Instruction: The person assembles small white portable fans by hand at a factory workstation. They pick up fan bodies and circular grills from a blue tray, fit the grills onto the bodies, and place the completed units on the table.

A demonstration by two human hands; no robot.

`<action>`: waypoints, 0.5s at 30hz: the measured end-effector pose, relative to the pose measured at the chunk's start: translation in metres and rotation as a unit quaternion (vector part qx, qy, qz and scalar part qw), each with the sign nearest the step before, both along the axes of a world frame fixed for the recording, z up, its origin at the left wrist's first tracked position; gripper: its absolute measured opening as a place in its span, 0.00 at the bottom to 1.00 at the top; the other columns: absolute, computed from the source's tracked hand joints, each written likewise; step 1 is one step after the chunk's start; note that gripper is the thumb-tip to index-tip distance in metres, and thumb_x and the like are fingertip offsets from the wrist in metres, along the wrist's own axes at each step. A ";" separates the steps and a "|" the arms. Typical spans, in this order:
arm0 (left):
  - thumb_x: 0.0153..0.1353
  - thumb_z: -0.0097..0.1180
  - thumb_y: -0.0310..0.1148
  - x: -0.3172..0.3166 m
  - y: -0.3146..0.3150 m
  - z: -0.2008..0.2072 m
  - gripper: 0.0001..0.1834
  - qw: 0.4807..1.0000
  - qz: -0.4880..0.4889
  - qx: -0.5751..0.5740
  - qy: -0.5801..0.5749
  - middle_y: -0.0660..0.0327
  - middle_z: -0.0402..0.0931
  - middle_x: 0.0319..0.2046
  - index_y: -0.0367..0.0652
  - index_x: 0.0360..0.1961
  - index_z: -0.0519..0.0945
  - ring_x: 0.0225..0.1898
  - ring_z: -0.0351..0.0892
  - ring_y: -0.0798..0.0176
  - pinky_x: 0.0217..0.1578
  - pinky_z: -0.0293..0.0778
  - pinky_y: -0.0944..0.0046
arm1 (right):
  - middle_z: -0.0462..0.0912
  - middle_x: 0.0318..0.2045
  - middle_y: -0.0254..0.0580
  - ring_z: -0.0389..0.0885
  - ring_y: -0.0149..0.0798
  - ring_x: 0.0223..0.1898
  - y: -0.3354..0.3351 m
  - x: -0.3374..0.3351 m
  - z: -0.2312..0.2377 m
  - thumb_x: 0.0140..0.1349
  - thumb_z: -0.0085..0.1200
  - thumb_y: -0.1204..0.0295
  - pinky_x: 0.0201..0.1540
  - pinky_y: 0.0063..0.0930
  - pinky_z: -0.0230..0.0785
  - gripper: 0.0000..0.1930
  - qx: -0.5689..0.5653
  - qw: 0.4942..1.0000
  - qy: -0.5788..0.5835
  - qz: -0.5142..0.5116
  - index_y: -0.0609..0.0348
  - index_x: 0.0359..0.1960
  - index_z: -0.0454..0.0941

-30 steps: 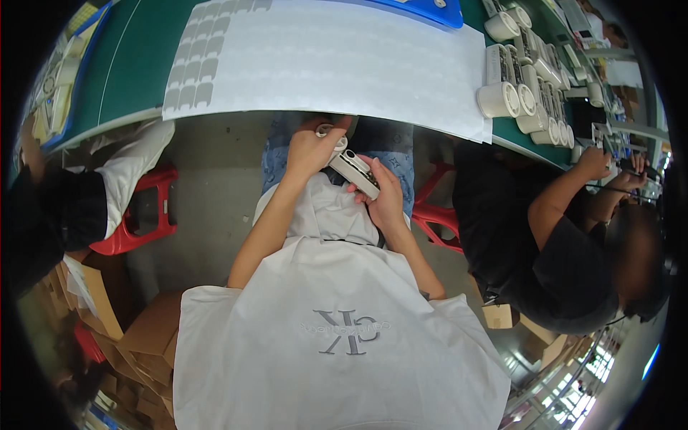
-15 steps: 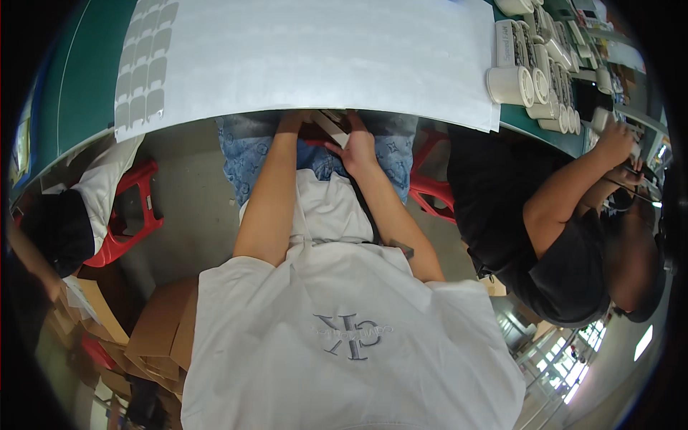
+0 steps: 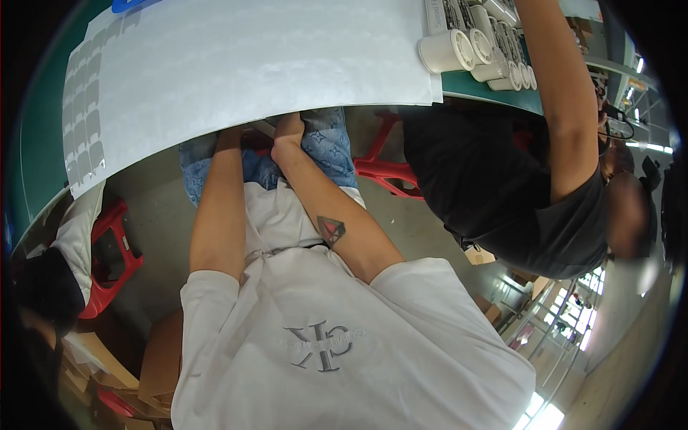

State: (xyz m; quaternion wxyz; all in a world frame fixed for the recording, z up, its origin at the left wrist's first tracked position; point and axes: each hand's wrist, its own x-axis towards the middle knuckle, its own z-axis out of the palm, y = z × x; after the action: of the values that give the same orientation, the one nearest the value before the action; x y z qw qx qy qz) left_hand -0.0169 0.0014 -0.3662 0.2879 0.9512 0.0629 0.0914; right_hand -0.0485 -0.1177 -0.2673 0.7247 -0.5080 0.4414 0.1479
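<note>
Both hands are low over my lap, partly covered by the near edge of a large white sheet on the table. Of my left hand only the part by the wrist shows, and its fingers are hidden. My right hand is beside it, curled inward around something I cannot make out, with its fingertips out of sight. A narrow pale strip shows between the hands, against the right one; its kind cannot be told.
Several white cylindrical containers stand in rows on the green table at the right. Close by on that side, a person in black reaches an arm over the table. Red stools flank me; cardboard boxes lie at lower left.
My view has swung, so the table and my hands appear farther left. More of my hands and the pale strip is now covered. The co-worker's arm has stretched out over the table.
</note>
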 end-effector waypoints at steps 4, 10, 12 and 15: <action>0.66 0.47 0.44 -0.002 0.005 0.004 0.24 1.000 0.006 0.001 0.011 0.46 0.74 0.56 0.38 0.56 0.75 0.59 0.70 0.43 0.59 0.65 0.55 | 0.81 0.47 0.39 0.82 0.37 0.45 0.002 0.004 -0.014 0.67 0.41 0.43 0.44 0.31 0.77 0.32 0.008 0.998 -0.043 0.035 0.58 0.56 0.76; 0.66 0.47 0.44 -0.008 0.010 0.010 0.24 1.000 0.017 -0.004 0.026 0.46 0.74 0.56 0.38 0.56 0.75 0.58 0.70 0.43 0.59 0.65 0.55 | 0.79 0.49 0.40 0.80 0.41 0.46 0.001 0.013 -0.007 0.68 0.40 0.44 0.45 0.38 0.76 0.29 0.026 0.998 -0.034 0.039 0.55 0.56 0.74; 0.66 0.47 0.44 -0.013 0.011 0.014 0.24 0.999 0.022 -0.005 0.030 0.46 0.74 0.56 0.38 0.56 0.75 0.58 0.70 0.44 0.59 0.65 0.55 | 0.78 0.50 0.40 0.79 0.42 0.47 0.002 0.015 -0.009 0.68 0.40 0.45 0.46 0.40 0.76 0.29 0.039 0.998 -0.036 0.043 0.54 0.57 0.73; 0.66 0.47 0.44 -0.021 0.014 0.019 0.24 0.999 0.021 -0.009 0.041 0.46 0.74 0.56 0.38 0.57 0.74 0.58 0.71 0.44 0.59 0.65 0.55 | 0.77 0.51 0.41 0.79 0.44 0.48 0.004 0.016 -0.014 0.68 0.39 0.46 0.46 0.43 0.75 0.27 0.060 0.996 -0.041 0.053 0.53 0.57 0.72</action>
State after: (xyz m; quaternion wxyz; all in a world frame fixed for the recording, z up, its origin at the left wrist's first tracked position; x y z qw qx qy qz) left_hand -0.0374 0.0157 -0.3475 0.2920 0.9499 0.0954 0.0576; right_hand -0.0329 -0.1135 -0.2808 0.7624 -0.4921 0.3739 0.1918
